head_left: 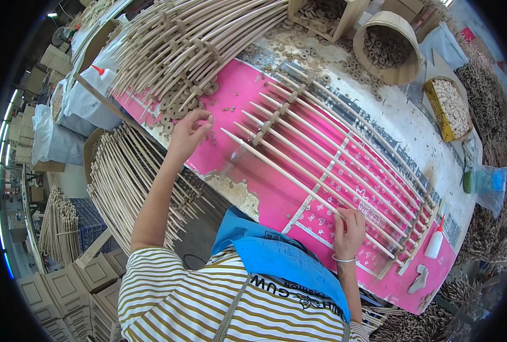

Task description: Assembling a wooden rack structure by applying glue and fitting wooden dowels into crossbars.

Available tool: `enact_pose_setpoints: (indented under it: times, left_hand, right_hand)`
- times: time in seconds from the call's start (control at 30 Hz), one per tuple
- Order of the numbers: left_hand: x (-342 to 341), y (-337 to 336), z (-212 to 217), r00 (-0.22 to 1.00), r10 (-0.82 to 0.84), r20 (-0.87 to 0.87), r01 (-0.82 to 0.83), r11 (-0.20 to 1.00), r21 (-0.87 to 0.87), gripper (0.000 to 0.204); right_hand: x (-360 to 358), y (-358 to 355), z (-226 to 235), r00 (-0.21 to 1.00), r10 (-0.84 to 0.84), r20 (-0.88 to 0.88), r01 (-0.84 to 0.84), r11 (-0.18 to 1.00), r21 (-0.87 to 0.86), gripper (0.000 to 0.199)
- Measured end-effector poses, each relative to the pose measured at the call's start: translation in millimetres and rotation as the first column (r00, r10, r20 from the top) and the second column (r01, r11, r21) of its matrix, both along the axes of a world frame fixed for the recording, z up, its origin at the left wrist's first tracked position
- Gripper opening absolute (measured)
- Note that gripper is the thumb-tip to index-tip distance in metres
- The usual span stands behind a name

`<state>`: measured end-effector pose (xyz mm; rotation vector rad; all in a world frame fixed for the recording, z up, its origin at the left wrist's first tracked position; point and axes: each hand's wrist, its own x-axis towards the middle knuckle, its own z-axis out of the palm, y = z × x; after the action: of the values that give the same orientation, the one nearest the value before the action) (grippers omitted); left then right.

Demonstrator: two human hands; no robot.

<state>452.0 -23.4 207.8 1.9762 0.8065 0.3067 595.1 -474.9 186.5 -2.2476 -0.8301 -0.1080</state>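
A row of long pale wooden rods (322, 147) with tapered tips lies slantwise across the pink-topped table (222, 154). Toward their far-left ends, small wooden rings (275, 118) sit on the rods in a line, while the nearest rod (287, 176) shows no ring there. My left hand (189, 135) hovers left of that rod's tip, beside a ring pile, pinching what looks like a small wooden ring (210, 119) edge-on. My right hand (350, 232) has its fingers closed on the nearest rod, toward its right end. The palm hides part of the grip.
A large bundle of ringed rods (179, 54) fills the back left, above the loose ring pile (176, 112). A round wooden tub (374, 27) of rings and a yellow box (439, 117) of small pale pieces stand behind. A white red-tipped bottle (434, 244) lies at right.
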Motion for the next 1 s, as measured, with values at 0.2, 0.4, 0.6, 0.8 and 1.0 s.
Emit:
enact_pose_setpoints:
  times: [0.2, 0.4, 0.6, 0.8, 1.0]
  left_hand:
    - [-6.0, -14.7, -1.9, 0.99, -0.001, 0.139, 0.068, 0.877, -0.475, 0.04]
    - [-0.9, -26.9, 0.8, 0.994, -0.009, 0.107, 0.063, 0.854, -0.516, 0.062]
    - [1.9, -51.1, -0.1, 0.994, 0.013, 0.11, 0.04, 0.884, -0.466, 0.091]
    - [8.0, -64.0, -0.1, 0.985, -0.033, 0.172, 0.104, 0.899, -0.425, 0.099]
    - [6.1, -64.9, -19.0, 0.979, -0.024, 0.2, 0.113, 0.889, -0.445, 0.099]
  right_hand:
    - [-0.5, -0.2, 2.5, 1.0, 0.018, -0.011, -0.018, 1.0, -0.009, 0.015]
    - [1.3, -0.2, 1.1, 0.999, 0.046, -0.004, -0.046, 0.999, 0.003, 0.016]
    - [1.2, 0.9, 1.5, 0.996, 0.067, 0.051, -0.067, 0.998, -0.012, 0.017]
    - [0.9, 1.4, 1.5, 0.999, 0.048, 0.024, -0.046, 0.998, -0.052, 0.018]
    - [-2.6, 1.4, 1.6, 1.0, 0.019, -0.005, -0.019, 0.999, -0.035, 0.014]
